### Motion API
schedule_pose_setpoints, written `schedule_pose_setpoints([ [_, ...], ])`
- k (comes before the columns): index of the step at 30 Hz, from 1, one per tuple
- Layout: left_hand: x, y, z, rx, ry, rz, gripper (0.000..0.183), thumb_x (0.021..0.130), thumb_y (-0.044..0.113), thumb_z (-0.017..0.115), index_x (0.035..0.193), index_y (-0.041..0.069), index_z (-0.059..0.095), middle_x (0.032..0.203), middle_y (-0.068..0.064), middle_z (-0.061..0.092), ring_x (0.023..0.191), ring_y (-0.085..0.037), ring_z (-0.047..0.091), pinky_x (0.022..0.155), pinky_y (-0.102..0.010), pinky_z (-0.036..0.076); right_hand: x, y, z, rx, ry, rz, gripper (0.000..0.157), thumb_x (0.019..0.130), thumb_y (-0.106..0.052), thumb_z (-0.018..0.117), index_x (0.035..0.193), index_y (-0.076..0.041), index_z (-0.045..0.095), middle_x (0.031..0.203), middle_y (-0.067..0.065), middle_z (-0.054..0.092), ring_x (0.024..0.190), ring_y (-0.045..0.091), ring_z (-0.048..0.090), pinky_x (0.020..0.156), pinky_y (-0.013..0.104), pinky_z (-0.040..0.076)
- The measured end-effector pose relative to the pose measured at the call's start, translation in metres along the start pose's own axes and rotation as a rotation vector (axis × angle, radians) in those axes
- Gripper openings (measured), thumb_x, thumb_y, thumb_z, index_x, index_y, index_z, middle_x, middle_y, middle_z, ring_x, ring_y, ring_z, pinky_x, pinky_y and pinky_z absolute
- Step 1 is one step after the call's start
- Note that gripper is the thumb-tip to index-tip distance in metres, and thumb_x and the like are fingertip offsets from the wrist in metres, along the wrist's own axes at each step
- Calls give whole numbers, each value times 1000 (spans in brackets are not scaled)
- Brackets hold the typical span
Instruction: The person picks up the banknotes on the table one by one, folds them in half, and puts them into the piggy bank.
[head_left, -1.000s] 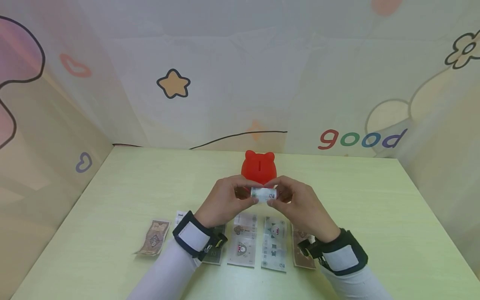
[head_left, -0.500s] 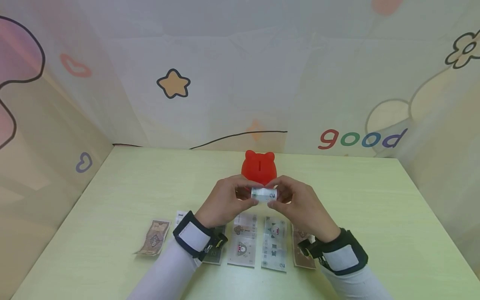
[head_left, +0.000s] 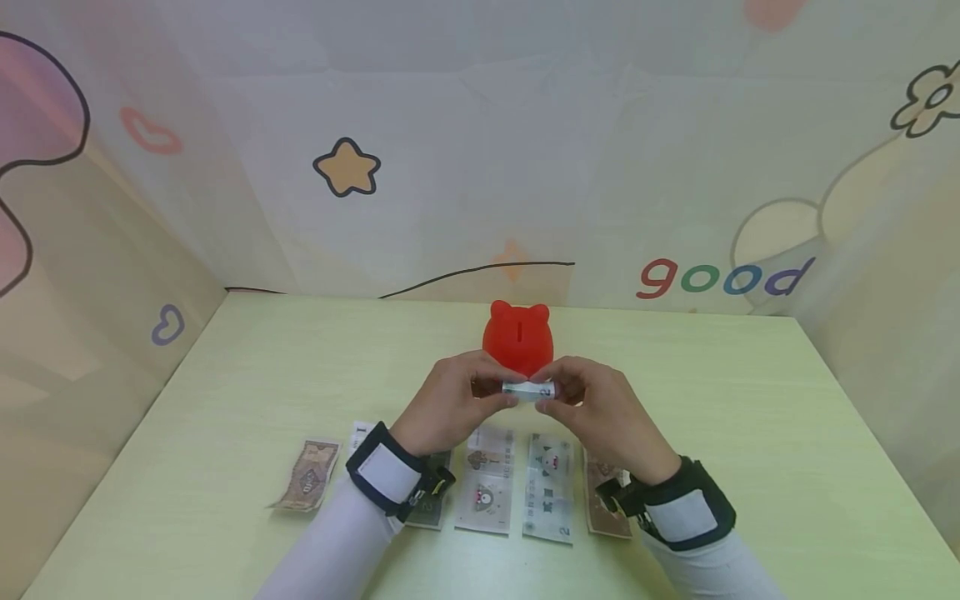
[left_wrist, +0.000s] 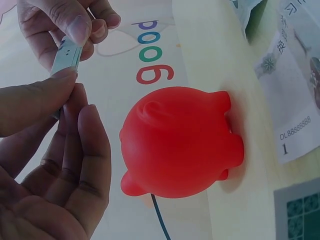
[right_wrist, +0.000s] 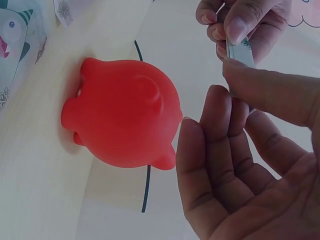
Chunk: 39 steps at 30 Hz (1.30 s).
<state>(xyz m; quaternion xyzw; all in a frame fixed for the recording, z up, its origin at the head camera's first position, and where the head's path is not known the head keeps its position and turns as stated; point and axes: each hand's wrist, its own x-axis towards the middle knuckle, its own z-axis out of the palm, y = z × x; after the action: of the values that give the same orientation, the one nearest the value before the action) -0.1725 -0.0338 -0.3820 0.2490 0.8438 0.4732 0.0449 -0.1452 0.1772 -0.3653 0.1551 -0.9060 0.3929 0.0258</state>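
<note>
Between both hands is a small folded banknote (head_left: pixel 528 390), pale green-white with a "2" at its right end. My left hand (head_left: pixel 448 398) pinches its left end between thumb and fingers, and my right hand (head_left: pixel 592 402) pinches the other end the same way. In the left wrist view, the folded note (left_wrist: pixel 66 55) shows as a narrow flat strip. Just beyond the hands stands a red piggy bank (head_left: pixel 519 337), its slot facing up; the hands cover its lower front in the head view. Both wrist views show the piggy bank (right_wrist: pixel 125 112) apart from the fingers.
Several banknotes lie in a row on the pale table (head_left: pixel 750 433): a brown one (head_left: pixel 309 477) at the left, then a bear-printed note (head_left: pixel 484 492), a green-white note (head_left: pixel 548 492) and a brown note (head_left: pixel 606 508). The forearms partly cover some. A printed cloth backdrop (head_left: pixel 480 167) encloses the table.
The folded note looks narrower and flatter than before, pressed between the fingers. The right hand's fingertips have dipped slightly. The piggy bank and the notes on the table have not moved.
</note>
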Motion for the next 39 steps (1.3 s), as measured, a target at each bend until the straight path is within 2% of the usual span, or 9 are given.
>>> schedule_pose_setpoints([
  [9, 0, -1, 1, 11, -3, 14, 27, 84, 12, 74, 111, 18, 74, 101, 4, 63, 82, -11, 59, 75, -29, 57, -1, -1, 0, -5, -3, 5, 28, 81, -10, 77, 108, -13, 69, 89, 0, 66, 73, 17, 58, 67, 32, 57],
  [23, 0, -1, 1, 15, 4, 23, 23, 86, 13, 73, 109, 19, 74, 98, 5, 65, 80, -10, 59, 75, -29, 56, 0, 0, 1, -5, 2, -5, 22, 84, -10, 75, 106, -11, 70, 94, 2, 68, 75, 15, 59, 69, 35, 58],
  [31, -1, 0, 0, 5, 6, -2, 20, 89, 14, 70, 108, 18, 74, 94, 4, 66, 77, -10, 60, 72, -30, 56, 0, 0, 1, -9, 7, 4, 22, 84, -11, 74, 106, -10, 70, 93, 2, 69, 75, 16, 60, 69, 37, 58],
  [39, -2, -1, 1, -17, -4, -17, 15, 90, 16, 68, 104, 16, 74, 81, 5, 67, 73, -12, 62, 69, -33, 55, 1, 1, 1, 11, -16, 28, 18, 86, -11, 72, 104, -9, 72, 87, 3, 70, 74, 20, 62, 67, 37, 56],
])
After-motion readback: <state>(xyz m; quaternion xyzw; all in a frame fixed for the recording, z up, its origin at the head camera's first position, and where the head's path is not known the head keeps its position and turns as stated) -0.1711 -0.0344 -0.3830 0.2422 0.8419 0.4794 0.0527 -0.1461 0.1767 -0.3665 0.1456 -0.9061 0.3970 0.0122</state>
